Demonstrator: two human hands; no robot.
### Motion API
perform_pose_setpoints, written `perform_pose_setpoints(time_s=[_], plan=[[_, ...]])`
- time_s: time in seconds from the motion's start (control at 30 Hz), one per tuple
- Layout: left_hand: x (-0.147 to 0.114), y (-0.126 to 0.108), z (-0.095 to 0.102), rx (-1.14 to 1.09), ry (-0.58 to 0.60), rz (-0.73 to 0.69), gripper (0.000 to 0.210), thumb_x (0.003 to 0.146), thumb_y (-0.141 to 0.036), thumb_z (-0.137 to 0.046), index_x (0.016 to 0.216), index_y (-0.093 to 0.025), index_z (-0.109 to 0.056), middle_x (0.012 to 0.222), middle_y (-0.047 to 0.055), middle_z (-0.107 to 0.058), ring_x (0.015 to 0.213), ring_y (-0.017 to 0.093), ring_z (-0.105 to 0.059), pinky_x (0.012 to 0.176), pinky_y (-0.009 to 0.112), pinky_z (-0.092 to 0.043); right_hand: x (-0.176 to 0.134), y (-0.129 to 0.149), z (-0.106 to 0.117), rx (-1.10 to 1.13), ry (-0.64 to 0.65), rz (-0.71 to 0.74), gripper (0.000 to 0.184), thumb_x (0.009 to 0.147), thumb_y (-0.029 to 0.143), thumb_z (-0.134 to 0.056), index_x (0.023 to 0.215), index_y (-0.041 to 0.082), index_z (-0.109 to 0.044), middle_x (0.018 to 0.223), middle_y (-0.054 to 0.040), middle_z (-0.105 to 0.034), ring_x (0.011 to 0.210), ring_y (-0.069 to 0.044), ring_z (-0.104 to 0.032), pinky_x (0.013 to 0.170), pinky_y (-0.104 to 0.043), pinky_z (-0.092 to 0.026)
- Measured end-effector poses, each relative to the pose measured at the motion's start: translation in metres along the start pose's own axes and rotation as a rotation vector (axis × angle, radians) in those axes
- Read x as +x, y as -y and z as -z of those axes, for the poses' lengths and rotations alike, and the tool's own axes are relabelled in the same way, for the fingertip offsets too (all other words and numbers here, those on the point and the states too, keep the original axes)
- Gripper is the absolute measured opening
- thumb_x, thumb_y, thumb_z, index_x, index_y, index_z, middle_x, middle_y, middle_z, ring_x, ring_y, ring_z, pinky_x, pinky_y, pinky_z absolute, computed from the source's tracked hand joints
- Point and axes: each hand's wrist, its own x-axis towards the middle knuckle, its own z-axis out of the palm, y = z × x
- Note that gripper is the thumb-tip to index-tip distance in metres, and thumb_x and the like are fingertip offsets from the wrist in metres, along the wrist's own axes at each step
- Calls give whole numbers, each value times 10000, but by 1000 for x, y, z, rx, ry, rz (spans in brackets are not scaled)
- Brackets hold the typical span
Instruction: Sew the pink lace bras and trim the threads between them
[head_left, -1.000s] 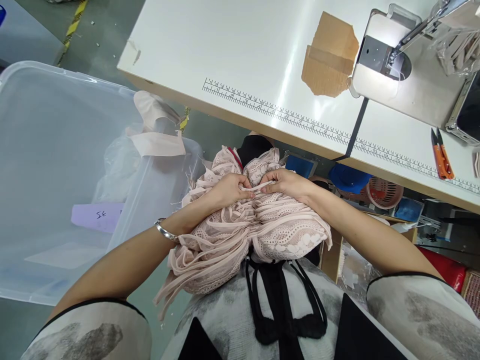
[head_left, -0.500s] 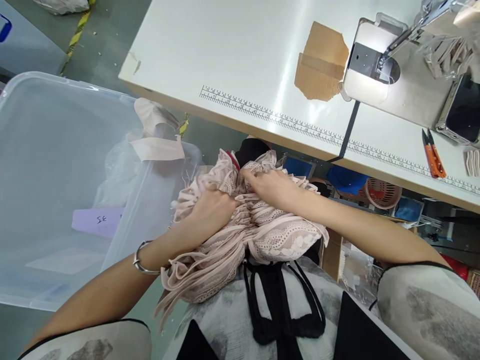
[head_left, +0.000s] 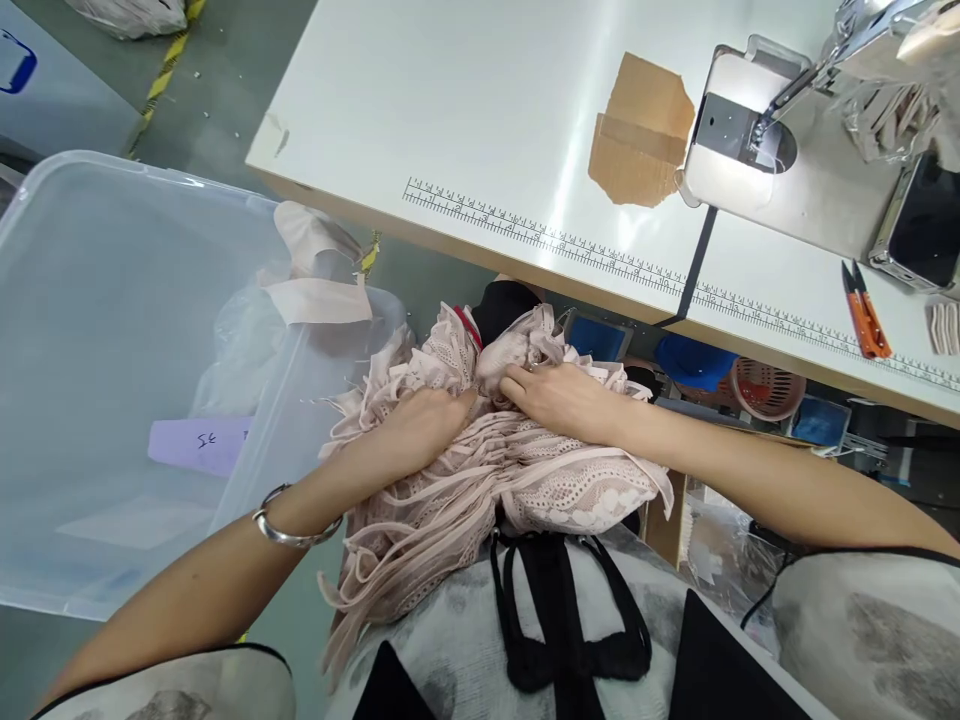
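A thick bundle of pale pink lace bras [head_left: 577, 487] lies in my lap, the cups nested one behind another and thin strips hanging at the lower left. My left hand [head_left: 429, 425], below a silver bangle [head_left: 296, 530] on the wrist, is closed on the left half of the bundle, its fingertips partly sunk in the fabric. On the right half, my right hand [head_left: 559, 398] grips the lace near the middle with bent fingers. A bit of red [head_left: 468, 326] shows at the bundle's far end.
To the left stands a clear plastic bin [head_left: 150, 330] with a purple paper [head_left: 201, 445] and cloth pieces [head_left: 319, 298] over its rim. Ahead, the white table [head_left: 450, 90] carries cardboard [head_left: 641, 130], a sewing machine [head_left: 750, 135] and orange snips [head_left: 866, 312].
Both hands have shifted slightly toward me on the bundle. The lace at the far end has puffed up and spread, and the left side of the bundle has fanned out.
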Motion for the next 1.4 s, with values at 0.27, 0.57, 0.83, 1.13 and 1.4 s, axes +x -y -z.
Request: perform_pose_setpoints(time_s=[0.27, 0.57, 0.83, 1.13, 1.4], plan=[[11, 0, 1, -146, 40, -11, 274, 864, -232, -464, 1116, -166, -550, 752, 66, -658, 673, 243, -625, 602, 298, -420, -3, 9, 12, 77, 321, -66, 391, 844, -3, -372, 1218, 66, -463, 636, -65, -603, 580, -202, -589, 528, -274, -329], [30, 1, -8, -262, -74, -60, 397, 821, -125, -409, 1164, -197, -596, 1065, 94, -646, 927, 238, -627, 759, 303, -465, 0, 0, 3, 168, 84, -70, 243, 925, 90, -390, 1065, 127, -584, 919, -107, -632, 720, -179, -577, 595, -282, -351], [31, -3, -5, -416, -152, 19, 145, 775, -132, -473, 786, -188, -607, 846, 49, -626, 783, 209, -572, 703, 297, -400, 4, -4, -7, 374, 42, -138, 267, 955, 322, -474, 1053, 117, -613, 857, -92, -650, 663, -162, -550, 576, -264, -305], [40, -2, -4, -616, -225, 190, 88, 799, -135, -465, 786, -190, -532, 722, 2, -596, 672, 173, -533, 624, 265, -369, 13, -21, -16, 913, -165, -448, 166, 869, 239, -565, 853, 158, -709, 906, -35, -690, 798, -144, -583, 709, -240, -377], [51, 5, -13, -810, -251, 136, 69, 759, -197, -523, 786, -180, -584, 729, -7, -645, 703, 165, -582, 678, 266, -422, 21, -25, -22, 1040, -44, -505, 220, 783, 366, -649, 813, 176, -755, 710, -6, -668, 655, -131, -526, 623, -245, -352]])
